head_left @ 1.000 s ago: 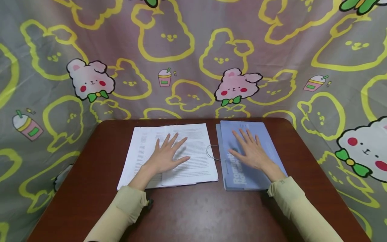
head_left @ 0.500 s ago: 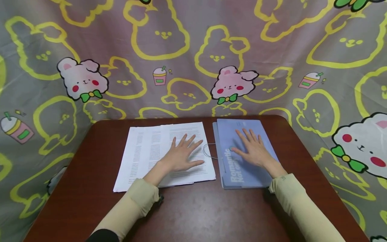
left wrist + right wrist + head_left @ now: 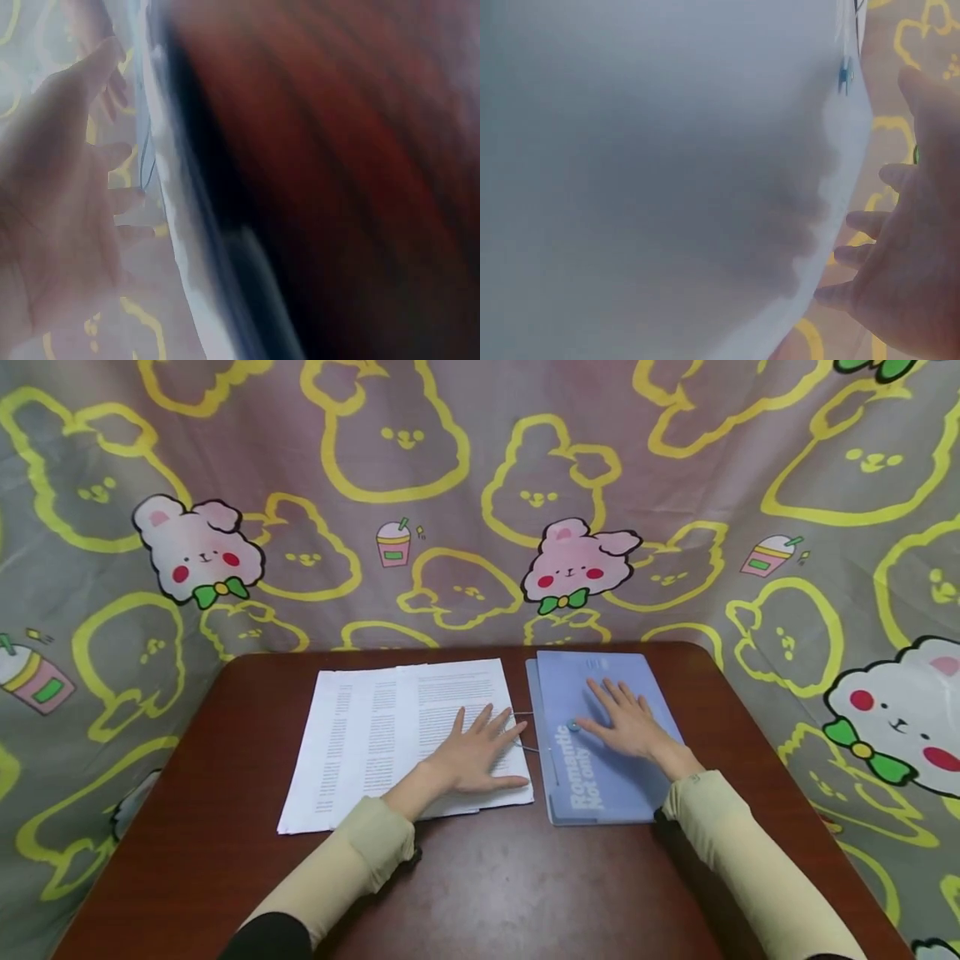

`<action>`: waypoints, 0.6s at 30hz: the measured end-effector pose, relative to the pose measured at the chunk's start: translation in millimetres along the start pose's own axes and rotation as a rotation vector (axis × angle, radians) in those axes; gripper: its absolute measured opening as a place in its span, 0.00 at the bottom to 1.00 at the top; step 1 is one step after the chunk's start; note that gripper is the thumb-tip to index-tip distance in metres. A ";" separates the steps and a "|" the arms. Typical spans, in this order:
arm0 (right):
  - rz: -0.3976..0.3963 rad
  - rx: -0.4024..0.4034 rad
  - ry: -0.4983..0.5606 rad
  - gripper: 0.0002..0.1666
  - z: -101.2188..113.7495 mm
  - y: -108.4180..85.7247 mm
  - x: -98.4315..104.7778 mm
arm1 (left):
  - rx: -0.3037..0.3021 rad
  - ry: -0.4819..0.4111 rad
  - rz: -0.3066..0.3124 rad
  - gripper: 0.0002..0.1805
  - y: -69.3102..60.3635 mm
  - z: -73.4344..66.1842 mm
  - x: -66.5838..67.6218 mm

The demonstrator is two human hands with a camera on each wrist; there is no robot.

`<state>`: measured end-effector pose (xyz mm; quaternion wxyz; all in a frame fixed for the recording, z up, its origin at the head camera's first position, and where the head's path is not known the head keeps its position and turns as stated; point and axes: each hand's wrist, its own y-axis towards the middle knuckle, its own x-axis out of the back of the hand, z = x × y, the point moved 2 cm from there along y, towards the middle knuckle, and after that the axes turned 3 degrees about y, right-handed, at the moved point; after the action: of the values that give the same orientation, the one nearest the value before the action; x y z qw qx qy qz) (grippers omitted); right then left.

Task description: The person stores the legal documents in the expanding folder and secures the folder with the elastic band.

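Printed white sheets (image 3: 360, 727) lie overlapping on the left half of the table. Over their right side my left hand (image 3: 476, 760) is spread, fingers straight, with nothing gripped; its fingertips reach the sheets' right edge. To the right lies a translucent blue document folder (image 3: 615, 797) with pale lettering, a small teal button (image 3: 845, 75) and a thin string (image 3: 522, 713) that runs toward the sheets. My right hand (image 3: 630, 727) is held spread above the folder, and its shadow falls on the cover. In the right wrist view its fingers appear slightly apart from the folder.
The brown wooden table (image 3: 510, 893) has rounded far corners. A curtain (image 3: 450, 477) printed with cartoon rabbits hangs close behind it and along both sides. In the left wrist view, the sheets' edge is blurred.
My left hand has moved rightward across the sheets toward the folder. The right hand stays over the folder, nearly still. The head view has shifted slightly.
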<state>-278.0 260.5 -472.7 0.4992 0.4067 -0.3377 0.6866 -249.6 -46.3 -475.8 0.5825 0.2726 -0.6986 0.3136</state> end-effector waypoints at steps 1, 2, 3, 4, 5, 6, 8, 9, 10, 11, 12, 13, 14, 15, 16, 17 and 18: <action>0.009 -0.005 -0.003 0.53 0.1 2.0 0.8 | -0.003 0.013 0.003 0.54 1.2 -2.2 -1.2; 0.019 -0.011 -0.008 0.53 -0.1 4.3 1.6 | -0.004 0.025 0.007 0.54 2.5 -4.5 -2.2; 0.029 -0.019 -0.016 0.52 -0.2 7.0 2.2 | -0.004 0.036 0.011 0.55 3.7 -6.9 -2.8; 0.037 -0.023 -0.025 0.53 0.3 10.5 3.2 | -0.001 0.051 0.013 0.56 5.0 -8.7 -3.0; 0.045 -0.025 -0.035 0.53 1.0 14.0 4.1 | 0.001 0.063 0.013 0.56 6.5 -10.5 -3.3; 0.052 -0.027 -0.040 0.53 2.1 17.4 4.8 | 0.002 0.076 0.014 0.57 8.1 -12.4 -3.6; 0.067 -0.031 -0.053 0.54 5.1 23.6 5.7 | -0.002 0.096 0.019 0.58 11.1 -16.1 -4.4; 0.075 -0.033 -0.057 0.54 7.1 26.5 6.1 | -0.005 0.105 0.024 0.59 12.5 -17.8 -5.0; 0.085 -0.035 -0.061 0.54 8.9 29.1 6.0 | -0.009 0.112 0.029 0.60 13.6 -19.3 -5.7; 0.093 -0.038 -0.065 0.55 10.8 31.6 5.7 | -0.010 0.117 0.034 0.60 14.5 -20.6 -6.5; 0.100 -0.041 -0.063 0.55 12.6 33.7 5.4 | -0.012 0.125 0.040 0.61 15.2 -21.8 -6.9; 0.108 -0.045 -0.062 0.55 14.0 35.9 4.9 | -0.012 0.131 0.044 0.62 15.5 -22.8 -7.2; 0.115 -0.049 -0.063 0.55 15.0 37.9 4.3 | -0.010 0.135 0.050 0.62 15.7 -23.7 -7.3; 0.123 -0.056 -0.060 0.55 15.9 39.8 3.8 | -0.007 0.141 0.052 0.63 15.9 -24.5 -7.4; 0.128 -0.060 -0.060 0.55 16.2 41.5 2.6 | -0.006 0.144 0.055 0.64 15.8 -25.2 -7.3; 0.132 -0.066 -0.057 0.55 16.3 43.5 1.6 | -0.007 0.146 0.056 0.64 15.8 -25.9 -6.9; 0.133 -0.069 -0.053 0.55 16.3 44.8 0.9 | -0.011 0.148 0.057 0.64 15.9 -26.8 -6.3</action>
<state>-317.5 234.4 -467.3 0.4572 0.3839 -0.4003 0.6952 -243.2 -15.5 -480.6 0.6248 0.2255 -0.6627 0.3458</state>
